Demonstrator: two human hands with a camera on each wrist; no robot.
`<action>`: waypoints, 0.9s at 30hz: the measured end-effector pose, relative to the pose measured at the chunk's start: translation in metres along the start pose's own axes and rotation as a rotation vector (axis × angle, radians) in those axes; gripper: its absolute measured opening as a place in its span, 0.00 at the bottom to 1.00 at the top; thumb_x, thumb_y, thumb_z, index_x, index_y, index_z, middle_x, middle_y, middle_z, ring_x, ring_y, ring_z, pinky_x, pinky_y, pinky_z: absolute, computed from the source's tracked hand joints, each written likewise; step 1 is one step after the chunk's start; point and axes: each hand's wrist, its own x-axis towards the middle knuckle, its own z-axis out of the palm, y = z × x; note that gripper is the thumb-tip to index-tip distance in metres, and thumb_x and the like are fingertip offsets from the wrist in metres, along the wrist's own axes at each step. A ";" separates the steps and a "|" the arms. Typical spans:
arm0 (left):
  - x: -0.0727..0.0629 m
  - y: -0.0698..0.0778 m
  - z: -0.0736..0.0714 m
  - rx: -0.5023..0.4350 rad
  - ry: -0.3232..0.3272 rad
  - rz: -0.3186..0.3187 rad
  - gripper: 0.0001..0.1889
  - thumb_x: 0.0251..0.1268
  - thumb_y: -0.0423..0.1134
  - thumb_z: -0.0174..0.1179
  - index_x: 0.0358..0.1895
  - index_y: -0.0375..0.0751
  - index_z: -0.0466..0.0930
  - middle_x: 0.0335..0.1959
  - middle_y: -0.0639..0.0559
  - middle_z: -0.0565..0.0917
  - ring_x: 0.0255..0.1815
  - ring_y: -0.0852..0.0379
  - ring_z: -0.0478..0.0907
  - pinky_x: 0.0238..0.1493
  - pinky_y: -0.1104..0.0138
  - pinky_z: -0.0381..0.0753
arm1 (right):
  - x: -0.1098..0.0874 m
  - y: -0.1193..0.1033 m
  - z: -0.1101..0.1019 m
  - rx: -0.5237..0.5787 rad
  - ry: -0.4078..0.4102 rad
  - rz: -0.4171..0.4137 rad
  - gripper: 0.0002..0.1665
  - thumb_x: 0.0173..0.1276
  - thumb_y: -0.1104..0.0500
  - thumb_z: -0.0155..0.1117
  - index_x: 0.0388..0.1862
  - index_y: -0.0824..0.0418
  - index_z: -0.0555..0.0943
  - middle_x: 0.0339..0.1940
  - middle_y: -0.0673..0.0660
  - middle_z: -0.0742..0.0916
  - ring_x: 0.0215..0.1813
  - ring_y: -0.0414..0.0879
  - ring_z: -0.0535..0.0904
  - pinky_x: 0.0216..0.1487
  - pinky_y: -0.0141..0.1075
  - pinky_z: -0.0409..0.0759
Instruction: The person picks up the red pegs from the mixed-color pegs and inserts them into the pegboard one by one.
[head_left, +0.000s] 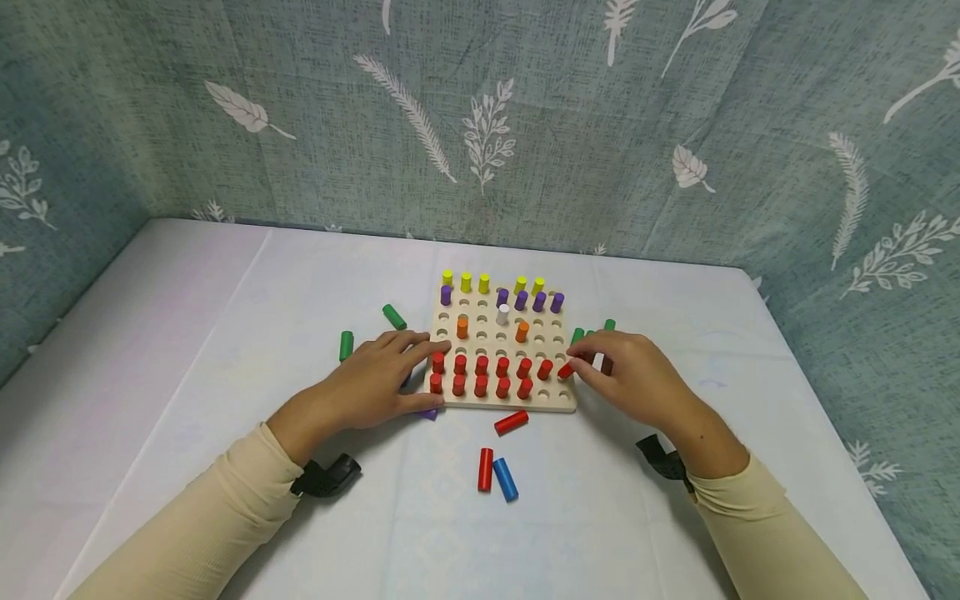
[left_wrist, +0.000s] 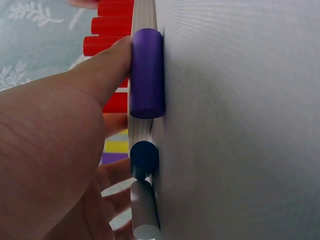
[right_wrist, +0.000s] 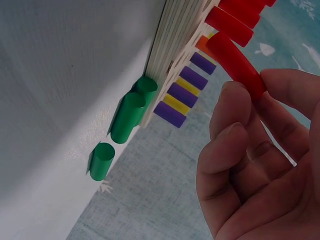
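Note:
A wooden pegboard [head_left: 540, 407] bears two front rows of red pegs [head_left: 481, 385], with orange, white, purple and yellow pegs behind them. At its left side lies my left hand [head_left: 375, 379], fingers spread. In the left wrist view, the thumb touches the board's edge beside a purple peg [left_wrist: 147, 75] lying on the cloth. My right hand [head_left: 637, 379] pinches a red peg [right_wrist: 235, 62] between thumb and fingers. That peg is tilted over the board's right end, in line with the second red row; whether its lower end sits in a hole I cannot tell.
Loose green pegs [head_left: 394, 317] lie left of the board, and several more green pegs [right_wrist: 128, 117] lie to its right. Two red pegs [head_left: 512, 422] and a blue peg [head_left: 506, 480] lie in front. By the left hand are a dark blue peg [left_wrist: 144, 159] and a grey-looking peg [left_wrist: 145, 210].

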 end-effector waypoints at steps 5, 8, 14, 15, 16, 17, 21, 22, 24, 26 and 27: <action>-0.001 0.000 0.001 -0.005 -0.007 -0.010 0.43 0.59 0.64 0.66 0.77 0.59 0.62 0.75 0.42 0.67 0.76 0.38 0.61 0.73 0.39 0.62 | 0.002 0.001 0.003 -0.005 -0.012 -0.004 0.10 0.68 0.53 0.69 0.46 0.55 0.87 0.32 0.48 0.85 0.29 0.41 0.73 0.30 0.32 0.75; -0.001 -0.001 0.001 -0.006 -0.012 -0.015 0.44 0.59 0.65 0.65 0.77 0.60 0.61 0.75 0.43 0.66 0.76 0.38 0.61 0.73 0.39 0.61 | 0.003 0.002 0.005 -0.009 -0.016 -0.003 0.09 0.68 0.53 0.69 0.44 0.54 0.87 0.32 0.47 0.86 0.29 0.41 0.73 0.30 0.32 0.74; -0.001 -0.001 0.002 -0.008 -0.006 -0.010 0.43 0.59 0.65 0.65 0.77 0.60 0.61 0.75 0.43 0.66 0.76 0.38 0.61 0.73 0.39 0.61 | 0.004 0.003 0.007 -0.021 -0.018 -0.005 0.07 0.68 0.53 0.70 0.42 0.53 0.86 0.31 0.47 0.85 0.28 0.40 0.73 0.30 0.32 0.73; -0.001 -0.002 0.002 -0.007 -0.003 -0.008 0.43 0.59 0.65 0.65 0.77 0.59 0.61 0.75 0.42 0.67 0.76 0.38 0.61 0.73 0.39 0.62 | 0.004 0.003 0.007 -0.023 -0.020 -0.005 0.07 0.68 0.53 0.70 0.41 0.53 0.86 0.31 0.47 0.85 0.28 0.40 0.73 0.30 0.32 0.73; -0.002 -0.001 0.002 -0.006 -0.001 -0.007 0.43 0.59 0.65 0.65 0.77 0.59 0.61 0.74 0.42 0.67 0.76 0.38 0.61 0.73 0.39 0.62 | 0.004 0.003 0.007 -0.025 -0.023 -0.003 0.07 0.68 0.53 0.70 0.41 0.53 0.86 0.31 0.47 0.85 0.28 0.40 0.73 0.30 0.32 0.73; -0.002 -0.001 0.002 -0.006 0.001 -0.004 0.43 0.59 0.64 0.65 0.77 0.59 0.62 0.74 0.42 0.67 0.76 0.38 0.62 0.73 0.39 0.62 | 0.004 0.003 0.008 -0.027 -0.026 -0.001 0.07 0.68 0.53 0.70 0.41 0.53 0.86 0.31 0.47 0.85 0.28 0.41 0.73 0.30 0.32 0.74; -0.002 -0.001 0.001 -0.009 0.003 -0.004 0.43 0.59 0.64 0.66 0.77 0.59 0.62 0.75 0.42 0.67 0.76 0.38 0.61 0.73 0.39 0.62 | 0.003 0.003 0.008 -0.036 -0.029 0.002 0.07 0.67 0.53 0.70 0.42 0.53 0.86 0.32 0.47 0.86 0.29 0.41 0.73 0.31 0.32 0.74; -0.001 -0.001 0.001 -0.010 0.004 -0.002 0.43 0.59 0.64 0.66 0.77 0.59 0.62 0.75 0.42 0.67 0.76 0.38 0.62 0.73 0.39 0.62 | 0.003 0.003 0.008 -0.037 -0.027 0.000 0.07 0.67 0.53 0.70 0.42 0.53 0.86 0.32 0.47 0.86 0.29 0.41 0.73 0.31 0.32 0.74; -0.001 -0.001 0.001 -0.011 0.005 0.003 0.43 0.59 0.64 0.65 0.77 0.59 0.62 0.75 0.42 0.67 0.76 0.38 0.62 0.73 0.39 0.62 | 0.003 0.003 0.008 -0.041 -0.022 -0.004 0.07 0.67 0.54 0.71 0.42 0.53 0.87 0.32 0.47 0.86 0.29 0.41 0.73 0.31 0.32 0.74; 0.000 -0.001 0.000 -0.010 0.003 0.005 0.43 0.59 0.64 0.65 0.77 0.59 0.62 0.75 0.42 0.67 0.76 0.38 0.62 0.73 0.40 0.62 | 0.003 0.003 0.008 -0.041 -0.020 -0.007 0.07 0.67 0.54 0.71 0.42 0.53 0.87 0.32 0.47 0.86 0.29 0.41 0.73 0.31 0.32 0.74; 0.000 0.000 -0.001 -0.010 0.001 0.004 0.43 0.59 0.64 0.66 0.77 0.59 0.61 0.75 0.42 0.67 0.76 0.38 0.61 0.73 0.40 0.62 | 0.003 0.003 0.008 -0.038 -0.021 -0.006 0.07 0.67 0.54 0.71 0.42 0.53 0.87 0.31 0.47 0.85 0.29 0.40 0.73 0.30 0.32 0.74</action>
